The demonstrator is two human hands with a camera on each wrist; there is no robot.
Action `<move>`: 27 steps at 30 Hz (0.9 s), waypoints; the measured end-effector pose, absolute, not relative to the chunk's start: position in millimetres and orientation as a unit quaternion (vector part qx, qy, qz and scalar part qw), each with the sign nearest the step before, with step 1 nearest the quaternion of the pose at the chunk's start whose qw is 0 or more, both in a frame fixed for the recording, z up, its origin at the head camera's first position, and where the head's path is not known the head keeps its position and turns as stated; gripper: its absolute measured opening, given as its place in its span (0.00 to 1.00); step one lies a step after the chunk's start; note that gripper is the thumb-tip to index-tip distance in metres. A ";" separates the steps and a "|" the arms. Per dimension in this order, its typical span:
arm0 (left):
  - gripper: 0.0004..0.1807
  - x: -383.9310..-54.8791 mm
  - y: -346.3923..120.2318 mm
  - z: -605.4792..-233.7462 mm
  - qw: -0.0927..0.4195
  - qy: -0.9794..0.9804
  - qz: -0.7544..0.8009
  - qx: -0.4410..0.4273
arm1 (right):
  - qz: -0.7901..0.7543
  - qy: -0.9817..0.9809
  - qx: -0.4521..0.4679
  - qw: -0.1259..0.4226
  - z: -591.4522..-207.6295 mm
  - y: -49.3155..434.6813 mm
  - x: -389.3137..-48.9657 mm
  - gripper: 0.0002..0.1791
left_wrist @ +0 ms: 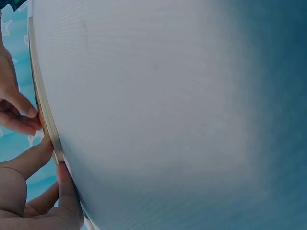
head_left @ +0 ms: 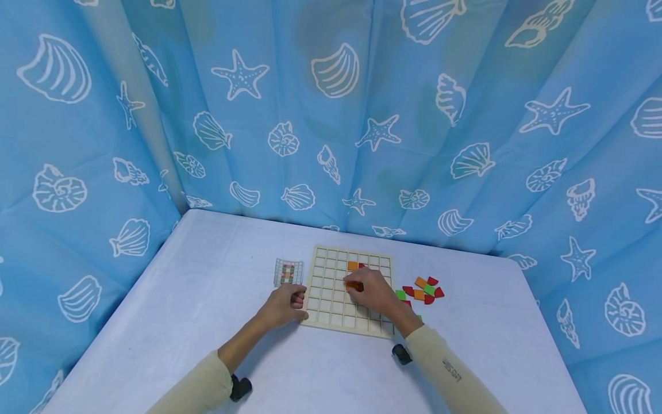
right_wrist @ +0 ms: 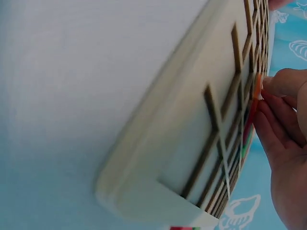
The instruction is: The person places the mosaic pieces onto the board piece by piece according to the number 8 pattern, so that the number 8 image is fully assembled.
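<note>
A square wooden grid board (head_left: 326,290) lies on the white table. My left hand (head_left: 281,306) grips its left edge near the front corner, with fingers and thumb on the rim (left_wrist: 42,103). Over the middle of the grid, my right hand (head_left: 373,292) pinches an orange tile (right_wrist: 258,86) at the fingertips, right at the board's surface. The fingers partly hide it in the head view. Just beyond the hand, another orange tile (head_left: 353,265) sits in a cell beside a partly covered red tile (head_left: 362,265). Red and green tiles show past the fingertips in the right wrist view.
Loose red, orange and green tiles (head_left: 419,294) lie to the right of the board, some near the right wrist. A small card with a coloured grid pattern (head_left: 281,265) lies left of the board. A blue shell-patterned curtain (head_left: 331,144) hangs behind the table (head_left: 217,259).
</note>
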State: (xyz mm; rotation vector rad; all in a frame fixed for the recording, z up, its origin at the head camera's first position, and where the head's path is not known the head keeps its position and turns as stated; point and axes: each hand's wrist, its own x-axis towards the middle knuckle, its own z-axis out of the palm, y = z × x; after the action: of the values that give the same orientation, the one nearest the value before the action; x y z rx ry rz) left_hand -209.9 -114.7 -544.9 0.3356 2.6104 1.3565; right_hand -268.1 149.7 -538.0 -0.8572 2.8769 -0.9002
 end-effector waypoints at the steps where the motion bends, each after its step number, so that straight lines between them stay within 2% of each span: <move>1: 0.35 -209.9 -114.4 -544.9 0.091 0.878 0.456 0.115 | -0.287 0.918 -0.273 -0.003 -538.0 151.5 -267.9 0.13; 8: 0.34 -209.0 -113.7 -544.1 0.095 0.878 0.455 0.118 | -0.319 0.920 -0.220 -0.058 -526.8 184.2 -271.9 0.16; 13: 0.35 -207.6 -114.5 -543.6 0.089 0.878 0.457 0.114 | -0.304 0.937 -0.162 -0.063 -525.5 221.6 -276.2 0.17; 18: 0.35 -206.9 -114.0 -543.7 0.086 0.877 0.460 0.113 | -0.287 0.950 -0.121 -0.029 -529.3 248.2 -271.7 0.17; 27: 0.35 -207.0 -112.3 -543.4 0.086 0.883 0.450 0.106 | -0.260 0.958 -0.119 0.033 -533.0 266.3 -263.5 0.22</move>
State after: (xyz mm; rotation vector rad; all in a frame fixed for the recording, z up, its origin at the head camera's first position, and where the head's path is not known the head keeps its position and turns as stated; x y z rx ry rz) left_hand -207.0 -112.3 -543.4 0.3147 2.6310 1.3422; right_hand -263.5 266.3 -533.0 -0.3656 2.9478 -0.7990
